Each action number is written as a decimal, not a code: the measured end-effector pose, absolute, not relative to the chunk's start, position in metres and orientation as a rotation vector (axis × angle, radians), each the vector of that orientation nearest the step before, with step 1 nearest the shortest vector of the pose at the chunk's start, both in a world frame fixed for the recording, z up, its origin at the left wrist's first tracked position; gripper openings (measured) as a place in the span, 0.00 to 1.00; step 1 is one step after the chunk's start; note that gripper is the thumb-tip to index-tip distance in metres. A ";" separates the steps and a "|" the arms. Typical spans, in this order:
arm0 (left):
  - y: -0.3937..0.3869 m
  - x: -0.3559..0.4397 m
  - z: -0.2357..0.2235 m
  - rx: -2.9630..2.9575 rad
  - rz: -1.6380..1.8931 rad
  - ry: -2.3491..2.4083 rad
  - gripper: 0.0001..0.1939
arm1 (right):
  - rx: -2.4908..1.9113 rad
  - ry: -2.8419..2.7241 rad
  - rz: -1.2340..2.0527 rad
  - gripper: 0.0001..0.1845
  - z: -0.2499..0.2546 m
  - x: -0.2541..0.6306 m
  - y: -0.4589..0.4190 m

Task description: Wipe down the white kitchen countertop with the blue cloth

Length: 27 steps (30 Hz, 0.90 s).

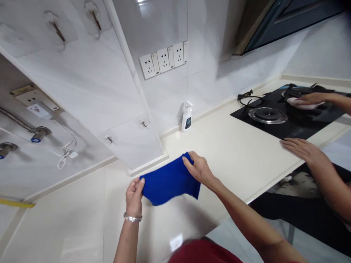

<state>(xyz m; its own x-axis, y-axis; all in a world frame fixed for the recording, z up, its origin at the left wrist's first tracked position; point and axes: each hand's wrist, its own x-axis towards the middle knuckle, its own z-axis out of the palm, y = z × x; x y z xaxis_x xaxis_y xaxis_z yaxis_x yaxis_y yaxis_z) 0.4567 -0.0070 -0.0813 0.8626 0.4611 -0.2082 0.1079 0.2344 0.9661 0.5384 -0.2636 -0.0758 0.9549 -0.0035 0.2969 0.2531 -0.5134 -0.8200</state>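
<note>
Pinching a soft blue fabric cloth (170, 179) at both ends, L hand (134, 197) in a narrow fingertip grip, R hand (199, 168) w/ fingers shut on the top edge, keeps it stretched over the cream stone counter (233, 146). White plastic spray bottle (187, 117) stands by the white tiled wall (203, 65); a co-worker's hand (304, 98) presses a pale rag (304, 106) on the black glass gas hob (276, 128).

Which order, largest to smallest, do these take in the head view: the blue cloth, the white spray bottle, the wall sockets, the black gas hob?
1. Black gas hob
2. Blue cloth
3. Wall sockets
4. White spray bottle

This is apparent size; the cloth sits nearer the camera, so its true rank is unsure.
</note>
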 end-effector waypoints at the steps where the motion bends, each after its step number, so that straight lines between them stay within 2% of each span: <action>1: -0.007 0.463 -0.068 1.347 0.323 0.471 0.28 | -2.069 -0.178 -0.362 0.15 -0.061 0.541 -0.261; 4: -0.003 0.467 -0.043 1.397 0.492 0.418 0.29 | -1.973 -0.183 -0.427 0.15 -0.031 0.541 -0.256; 7: 0.005 0.447 -0.057 1.446 0.497 0.446 0.32 | -1.922 -0.146 -0.405 0.19 -0.046 0.524 -0.254; 9: 0.011 0.423 -0.089 1.480 0.402 0.531 0.40 | -1.925 -0.089 -0.315 0.22 -0.085 0.503 -0.254; 12: 0.017 0.375 -0.156 1.551 0.220 0.679 0.50 | -1.913 -0.023 -0.034 0.27 -0.172 0.459 -0.259; 15: 0.019 0.323 -0.215 1.695 0.020 0.717 0.42 | -1.954 0.047 0.140 0.31 -0.250 0.411 -0.266; 17: 0.020 0.297 -0.238 1.757 -0.071 0.733 0.41 | -1.980 0.042 0.172 0.31 -0.278 0.389 -0.269; 21: 0.019 0.288 -0.245 1.807 -0.134 0.694 0.43 | -2.033 -0.019 0.164 0.28 -0.278 0.388 -0.266; 27: 0.019 0.341 -0.219 1.865 -0.127 0.544 0.42 | -1.963 -0.171 0.075 0.27 -0.226 0.435 -0.248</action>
<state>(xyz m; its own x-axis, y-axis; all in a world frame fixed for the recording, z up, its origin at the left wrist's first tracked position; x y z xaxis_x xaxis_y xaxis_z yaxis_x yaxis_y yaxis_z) 0.3411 0.0191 -0.2191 0.8872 0.3054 -0.3459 0.4272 -0.2602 0.8659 0.4353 -0.2484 -0.2261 0.9875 0.1551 0.0277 0.0854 -0.3797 -0.9211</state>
